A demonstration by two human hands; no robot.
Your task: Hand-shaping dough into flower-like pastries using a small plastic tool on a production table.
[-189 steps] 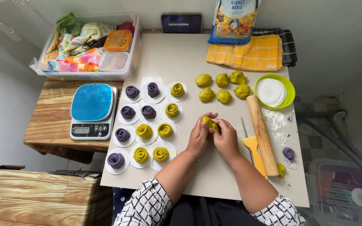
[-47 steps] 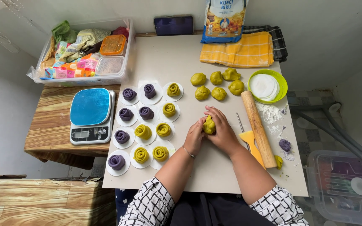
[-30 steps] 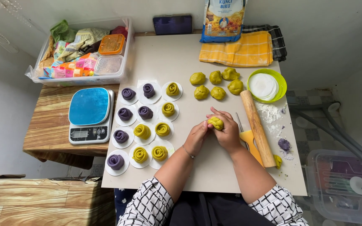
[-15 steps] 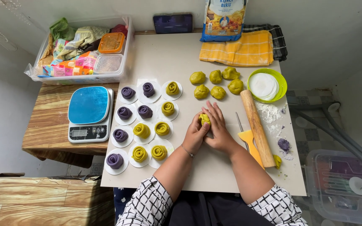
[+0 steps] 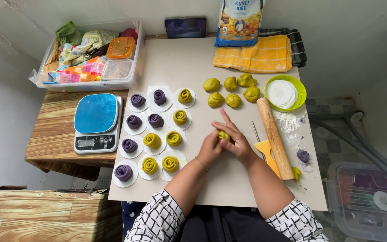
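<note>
Grip: both palms cup the yellow-green dough ball (image 5: 224, 135); left hand (image 5: 210, 150) under, right hand (image 5: 236, 142) over, fingers pressed together.
Place: above the table (image 5: 229, 192), beside the paper rounds (image 5: 157, 134).
Technique: light, even rolling pressure should suit it.
Nearby: rolling pin (image 5: 274, 132) just right.

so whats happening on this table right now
A person is pressing a yellow-green dough ball between both hands, the left hand cupping it and the right hand on top. To the left, spiral dough rolls, purple and yellow-green, sit on round white papers. Six more dough balls lie farther back. A rolling pin and a yellow scraper lie right of the hands, a green bowl of white papers behind them. A blue scale sits at the far left.
</note>
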